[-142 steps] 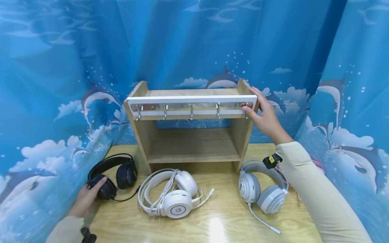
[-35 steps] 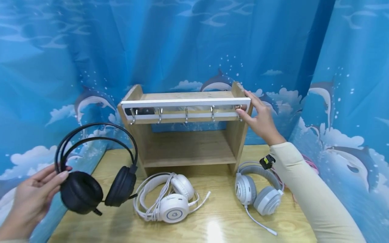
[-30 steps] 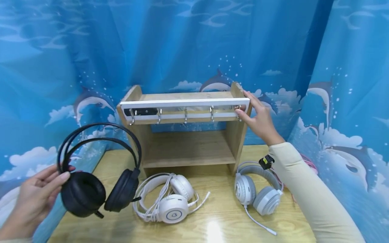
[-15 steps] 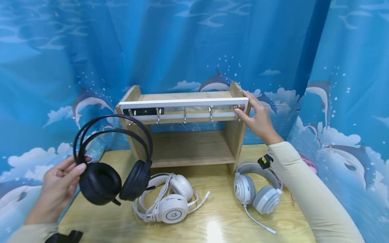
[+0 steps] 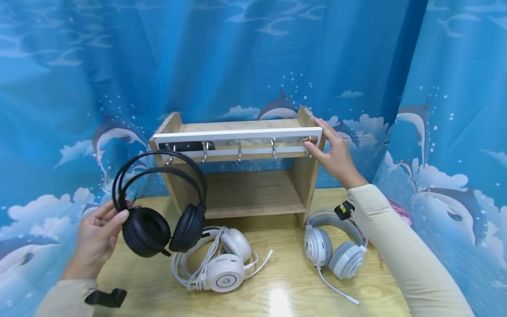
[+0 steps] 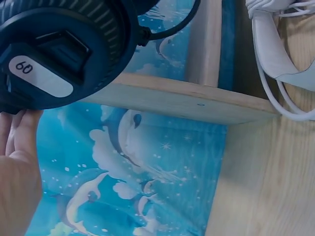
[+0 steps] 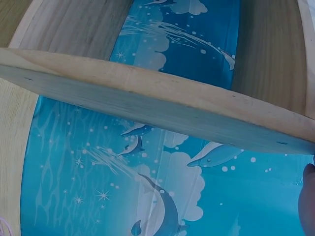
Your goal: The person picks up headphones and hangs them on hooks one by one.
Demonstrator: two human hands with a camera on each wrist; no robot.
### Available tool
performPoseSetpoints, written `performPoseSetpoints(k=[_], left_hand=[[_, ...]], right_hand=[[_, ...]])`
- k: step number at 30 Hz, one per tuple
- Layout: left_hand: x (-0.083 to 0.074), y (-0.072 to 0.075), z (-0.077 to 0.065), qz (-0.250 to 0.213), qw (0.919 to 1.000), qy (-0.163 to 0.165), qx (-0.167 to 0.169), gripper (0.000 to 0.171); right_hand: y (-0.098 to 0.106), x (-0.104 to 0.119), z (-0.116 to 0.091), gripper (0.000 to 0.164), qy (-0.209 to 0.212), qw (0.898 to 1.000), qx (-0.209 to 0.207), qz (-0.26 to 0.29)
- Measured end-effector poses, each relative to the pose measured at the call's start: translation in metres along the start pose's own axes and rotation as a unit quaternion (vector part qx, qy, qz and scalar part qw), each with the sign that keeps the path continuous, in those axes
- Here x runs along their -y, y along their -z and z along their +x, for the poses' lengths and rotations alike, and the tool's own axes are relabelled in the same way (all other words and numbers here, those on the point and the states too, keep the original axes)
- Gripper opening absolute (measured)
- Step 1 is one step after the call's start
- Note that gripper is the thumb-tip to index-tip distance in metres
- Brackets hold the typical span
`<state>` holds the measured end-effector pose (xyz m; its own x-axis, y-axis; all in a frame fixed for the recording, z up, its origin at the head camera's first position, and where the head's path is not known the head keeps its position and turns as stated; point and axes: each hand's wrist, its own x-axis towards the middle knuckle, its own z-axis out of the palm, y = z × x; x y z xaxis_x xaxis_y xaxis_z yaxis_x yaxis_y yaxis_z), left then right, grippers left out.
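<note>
My left hand (image 5: 97,235) grips black over-ear headphones (image 5: 146,232) by the near end of the band, fingers behind and thumb in front. The headphones hang above the table, the top of the band overlapping the left end of the hook rail (image 5: 237,130) in the head view. An ear cup (image 6: 64,54) with a white label fills the upper left of the left wrist view. At the wooden shelf (image 5: 253,189), my right hand (image 5: 336,154) holds the upper right corner, thumb on the rail's front and fingers around the side panel. Only a bit of that hand (image 7: 307,196) shows in the right wrist view.
White headphones (image 5: 225,273) with a bundled cable lie in front of the shelf. To their right are grey-white headphones (image 5: 346,259) with a microphone boom. Something pink (image 5: 400,211) lies behind my right forearm. Blue dolphin-print curtains (image 5: 237,57) surround the wooden table (image 5: 301,281).
My left hand has lifted the black headphones off the table at the left, then carried them right, towards the rail's left end. The right hand keeps its hold on the shelf corner.
</note>
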<state>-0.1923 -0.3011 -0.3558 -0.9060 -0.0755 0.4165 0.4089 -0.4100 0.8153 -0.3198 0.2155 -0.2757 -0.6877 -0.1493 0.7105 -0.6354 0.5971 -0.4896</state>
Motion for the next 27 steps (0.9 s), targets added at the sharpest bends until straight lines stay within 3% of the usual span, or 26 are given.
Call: performPoseSetpoints(k=[11, 19, 27], left_hand=[[0.023, 0.008, 0.006, -0.014, 0.9998, -0.011, 0.009, 0.039], [0.035, 0.017, 0.007, -0.066, 0.9973, -0.008, 0.03, 0.041], [0.043, 0.021, 0.004, -0.018, 0.9998, 0.007, 0.011, 0.042]], right_hand=[[-0.001, -0.002, 0.001, 0.063, -0.001, 1.0, -0.007, -0.003], [-0.003, -0.001, 0.001, 0.064, -0.003, 1.0, -0.009, -0.002], [-0.003, -0.001, 0.0, 0.064, 0.0, 1.0, -0.011, 0.002]])
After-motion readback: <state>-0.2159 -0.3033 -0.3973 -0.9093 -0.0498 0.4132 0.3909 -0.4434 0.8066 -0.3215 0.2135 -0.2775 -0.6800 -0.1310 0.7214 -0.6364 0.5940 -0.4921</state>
